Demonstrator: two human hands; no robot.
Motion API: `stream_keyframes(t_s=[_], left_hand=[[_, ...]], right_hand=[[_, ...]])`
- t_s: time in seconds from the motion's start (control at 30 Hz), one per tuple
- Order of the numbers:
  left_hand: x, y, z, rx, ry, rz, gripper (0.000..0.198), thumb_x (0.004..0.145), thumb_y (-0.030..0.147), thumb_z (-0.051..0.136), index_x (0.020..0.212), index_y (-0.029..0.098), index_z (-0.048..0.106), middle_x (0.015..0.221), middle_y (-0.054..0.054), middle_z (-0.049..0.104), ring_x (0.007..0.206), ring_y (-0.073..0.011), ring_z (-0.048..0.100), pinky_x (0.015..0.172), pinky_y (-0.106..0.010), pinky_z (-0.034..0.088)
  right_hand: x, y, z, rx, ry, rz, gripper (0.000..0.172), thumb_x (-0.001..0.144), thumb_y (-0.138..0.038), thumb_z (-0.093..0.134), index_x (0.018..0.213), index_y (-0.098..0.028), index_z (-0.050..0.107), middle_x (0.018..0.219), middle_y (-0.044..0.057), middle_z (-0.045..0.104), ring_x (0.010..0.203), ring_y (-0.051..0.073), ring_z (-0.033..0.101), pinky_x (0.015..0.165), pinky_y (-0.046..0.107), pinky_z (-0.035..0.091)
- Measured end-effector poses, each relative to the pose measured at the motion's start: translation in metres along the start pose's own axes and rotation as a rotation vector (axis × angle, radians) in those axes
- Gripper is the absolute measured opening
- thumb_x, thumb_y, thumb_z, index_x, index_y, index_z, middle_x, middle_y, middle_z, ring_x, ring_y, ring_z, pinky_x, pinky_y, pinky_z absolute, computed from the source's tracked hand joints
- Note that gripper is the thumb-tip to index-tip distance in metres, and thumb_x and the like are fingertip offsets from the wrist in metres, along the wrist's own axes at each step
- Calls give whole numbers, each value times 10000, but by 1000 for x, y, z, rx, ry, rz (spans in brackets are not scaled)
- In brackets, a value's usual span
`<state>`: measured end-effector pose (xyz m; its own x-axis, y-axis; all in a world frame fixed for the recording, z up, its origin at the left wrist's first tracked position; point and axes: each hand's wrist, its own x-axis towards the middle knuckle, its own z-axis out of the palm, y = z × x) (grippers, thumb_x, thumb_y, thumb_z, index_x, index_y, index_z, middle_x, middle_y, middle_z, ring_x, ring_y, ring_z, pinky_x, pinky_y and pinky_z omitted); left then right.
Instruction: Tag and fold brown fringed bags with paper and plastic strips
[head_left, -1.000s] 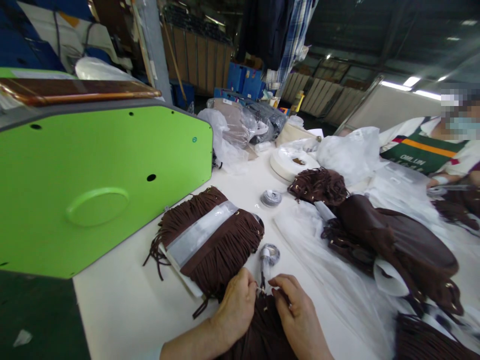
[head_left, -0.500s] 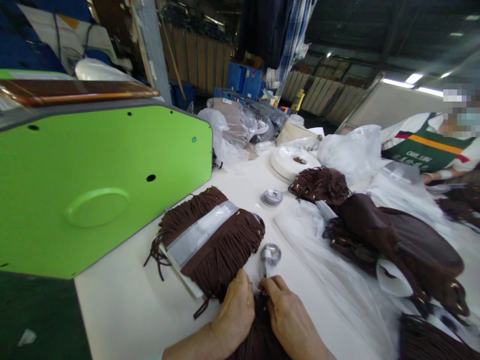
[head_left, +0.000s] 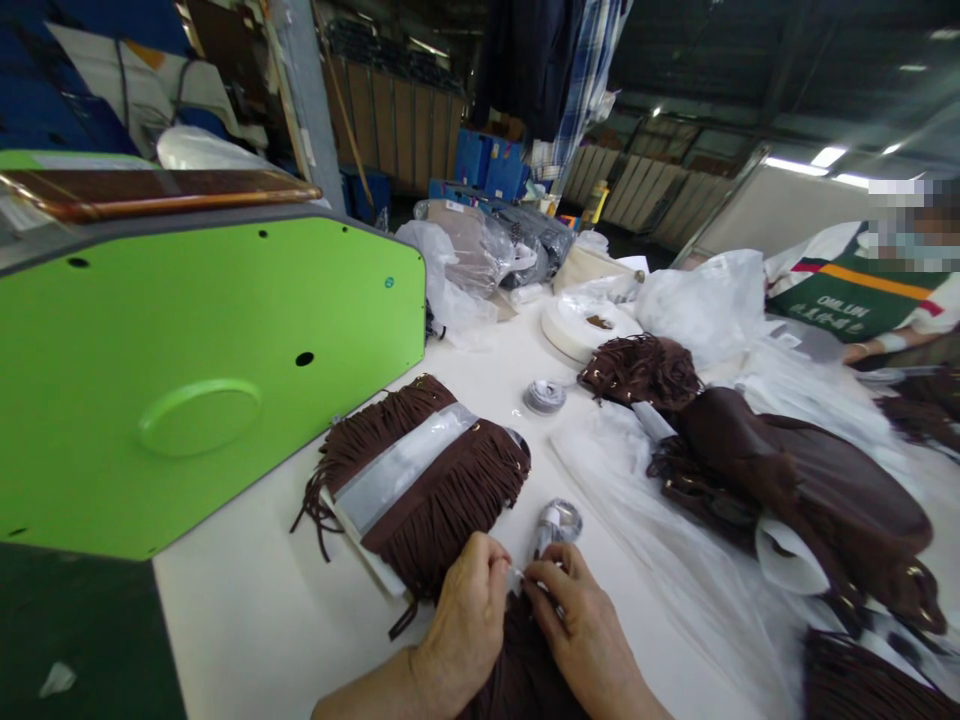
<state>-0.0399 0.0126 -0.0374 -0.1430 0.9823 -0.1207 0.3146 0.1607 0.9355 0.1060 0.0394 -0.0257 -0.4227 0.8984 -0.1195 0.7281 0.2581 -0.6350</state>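
Observation:
My left hand point(head_left: 469, 620) and my right hand point(head_left: 581, 625) are closed in pinches, fingertips almost meeting. A small whitish, see-through bit point(head_left: 516, 573) shows between them; its kind is too small to make out. Under both hands lies a dark brown fringed piece point(head_left: 517, 665), partly covered by them. Just beyond my right fingers is a shiny clear-grey coil point(head_left: 562, 518), like a roll of strip, with an end running down toward that hand. Left of it, a brown fringed bundle point(head_left: 435, 520) with a clear-grey band point(head_left: 405, 468) across it rests on a white board.
A large green machine panel point(head_left: 225, 360) stands at the left. On the white table point(head_left: 225, 620) are a second grey coil point(head_left: 545, 397), a white roll point(head_left: 589, 325), brown leather-like bags point(head_left: 795, 470) and plastic sheeting point(head_left: 645, 530). A co-worker in a green apron point(head_left: 840, 300) is at right.
The clear-grey coil near my right hand has shifted slightly right and down. My fingertips stay close together, with the whitish bit now visible between them. The fringed bundle stays put.

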Motion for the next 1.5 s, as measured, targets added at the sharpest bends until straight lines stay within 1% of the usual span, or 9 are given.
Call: stream_keyframes(t_s=[0.2, 0.37, 0.5, 0.6, 0.8, 1.13, 1.3, 1.4, 1.5], left_hand=[[5, 1, 2, -153, -162, -118, 189, 865, 250, 304, 872, 179, 478, 474, 65, 435, 460, -146, 474, 550, -252, 388], [12, 3, 6, -148, -263, -164, 267, 689, 94, 472, 928, 155, 573, 566, 65, 496, 492, -125, 489, 562, -234, 376], [16, 7, 10, -131, -236, -130, 72, 692, 135, 526, 707, 169, 588, 535, 56, 465, 511, -129, 460, 570, -240, 351], [17, 8, 12, -152, -220, -128, 92, 722, 169, 503, 643, 179, 550, 525, 54, 451, 490, -123, 442, 539, -236, 337], [16, 4, 11, -257, -224, -159, 143, 717, 268, 462, 668, 172, 557, 500, 54, 452, 417, -112, 426, 452, -227, 316], [16, 13, 9, -484, -139, -262, 201, 637, 362, 493, 635, 168, 546, 378, 54, 443, 358, -93, 385, 414, -208, 285], [18, 21, 7, -624, -116, -317, 149, 579, 316, 506, 602, 169, 512, 384, 50, 443, 370, -78, 366, 418, -200, 280], [19, 25, 3, -699, -126, -317, 130, 560, 295, 510, 601, 173, 491, 404, 59, 432, 388, -68, 354, 432, -195, 288], [18, 27, -2, -759, -147, -312, 132, 560, 285, 529, 601, 169, 481, 455, 59, 448, 383, -50, 341, 423, -192, 263]], right_hand=[[0, 5, -2, 116, 61, 7, 239, 918, -254, 382, 833, -214, 602, 908, 42, 556, 816, 157, 599, 722, 269, 474], [0, 3, -4, 192, 127, -35, 217, 903, -229, 401, 826, -218, 603, 869, 27, 565, 791, 141, 593, 706, 246, 468], [1, -4, -5, 254, 183, -52, 206, 894, -233, 422, 809, -215, 609, 829, 20, 573, 771, 137, 588, 694, 233, 463], [2, -6, -5, 267, 187, -63, 198, 895, -244, 427, 818, -212, 607, 819, 20, 577, 756, 134, 584, 681, 228, 458], [1, -2, -5, 230, 192, -9, 194, 860, -246, 403, 884, -204, 591, 834, 33, 622, 762, 150, 608, 685, 251, 464], [-3, -8, -13, 153, -10, 270, 175, 753, -239, 334, 807, -229, 500, 725, 16, 632, 699, 184, 606, 660, 294, 424], [-2, -3, -16, 221, -48, 275, 219, 788, -251, 307, 811, -228, 524, 728, 1, 624, 708, 176, 587, 661, 286, 416], [-2, 5, -16, 258, -55, 268, 255, 705, -154, 340, 801, -222, 566, 747, -1, 631, 745, 171, 592, 706, 286, 434], [-4, 13, -15, 268, -27, 233, 367, 626, -84, 398, 873, -211, 637, 896, 29, 645, 878, 180, 605, 823, 310, 447]])
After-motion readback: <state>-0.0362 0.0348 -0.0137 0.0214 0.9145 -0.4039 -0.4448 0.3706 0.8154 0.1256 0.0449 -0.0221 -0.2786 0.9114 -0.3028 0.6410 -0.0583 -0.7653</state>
